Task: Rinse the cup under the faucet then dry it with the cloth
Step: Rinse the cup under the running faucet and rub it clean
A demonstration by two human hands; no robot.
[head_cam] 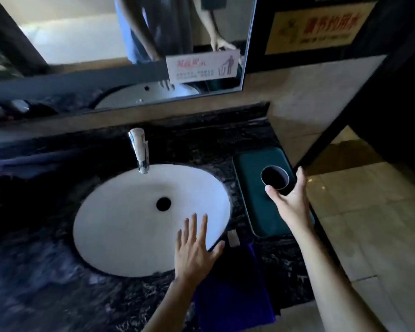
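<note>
A dark cup [275, 177] with a pale rim stands over the green tray [252, 168] to the right of the sink. My right hand [290, 200] wraps around its near side, thumb and fingers on the cup. My left hand [194, 248] hovers flat with fingers spread over the front right edge of the white sink basin [120, 226], holding nothing. A chrome faucet [139, 149] points down at the back of the basin; no water shows. A blue-purple cloth [235, 298] lies on the counter by the front edge, just right of my left wrist.
The dark marbled counter [46, 271] surrounds the basin. A mirror [130, 44] with a small sign stuck on it fills the back wall. Right of the tray the counter ends, with tiled floor [369, 224] below. A small white tag [233, 238] lies near the cloth.
</note>
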